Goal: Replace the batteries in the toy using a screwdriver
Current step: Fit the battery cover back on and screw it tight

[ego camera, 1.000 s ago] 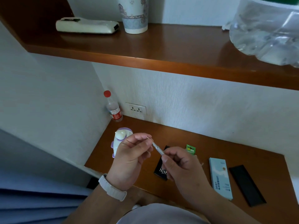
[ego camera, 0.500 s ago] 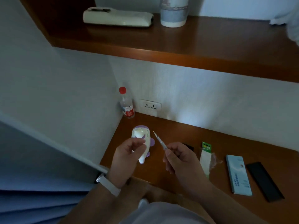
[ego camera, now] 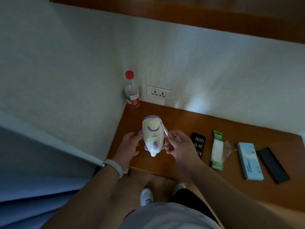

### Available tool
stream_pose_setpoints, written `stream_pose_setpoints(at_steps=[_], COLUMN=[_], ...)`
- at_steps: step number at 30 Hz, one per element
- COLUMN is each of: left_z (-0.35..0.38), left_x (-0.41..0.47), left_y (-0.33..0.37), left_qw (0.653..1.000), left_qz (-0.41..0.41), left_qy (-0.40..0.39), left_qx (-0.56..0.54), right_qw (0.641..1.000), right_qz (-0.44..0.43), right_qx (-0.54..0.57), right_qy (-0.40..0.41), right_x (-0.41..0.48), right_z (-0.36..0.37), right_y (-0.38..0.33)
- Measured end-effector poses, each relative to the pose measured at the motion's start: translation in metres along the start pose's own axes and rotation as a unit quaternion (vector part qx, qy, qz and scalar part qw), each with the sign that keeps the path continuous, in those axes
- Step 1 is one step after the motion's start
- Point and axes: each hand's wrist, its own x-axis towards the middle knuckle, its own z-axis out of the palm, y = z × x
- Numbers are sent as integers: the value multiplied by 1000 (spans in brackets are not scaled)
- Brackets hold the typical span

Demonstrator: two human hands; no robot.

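A white and purple toy plane [ego camera: 153,137] lies on the wooden desk [ego camera: 198,126], nose pointing toward me. My left hand [ego camera: 130,146] touches its left side with relaxed fingers. My right hand [ego camera: 179,143] pinches a thin silver screwdriver [ego camera: 164,128], whose tip reaches over the toy's upper right part. A green and white battery pack [ego camera: 217,152] lies to the right of a black tray of screwdriver bits [ego camera: 198,142].
A plastic bottle with a red cap [ego camera: 131,90] stands in the desk's back left corner beside a wall socket [ego camera: 158,93]. A light blue box [ego camera: 249,161] and a black lid [ego camera: 273,164] lie at the right. A wooden shelf [ego camera: 181,14] overhangs the desk.
The toy went from my left hand's grip down onto the desk. My right hand brought the screwdriver over the toy. The camera tilted downward.
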Motion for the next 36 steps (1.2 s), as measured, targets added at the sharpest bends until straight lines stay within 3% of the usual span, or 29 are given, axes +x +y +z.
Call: stream_pose_setpoints(at_steps=[3,13,21,28,36], left_z=[1,9,4,8,12], left_x=[14,51,61,53,16], left_y=[-1,2,-2,3,21], left_qw=[998,987,978,980,983], left_qz=[-37,-49,-54,-30,56], left_qy=[-23,-130,-185,-187,-144], left_qx=[-49,-78,-77,-59,-99], right_qw=[999,982,982,983,983], right_qz=[-6,21,33,42,-9], right_qx=[43,189,180,178,168], right_qy=[-7,-7,-44,-34,-70], right_x=[18,84,92,89,43], right_z=[5,4,5,1,2], right_y=[7,19,18,18,-22])
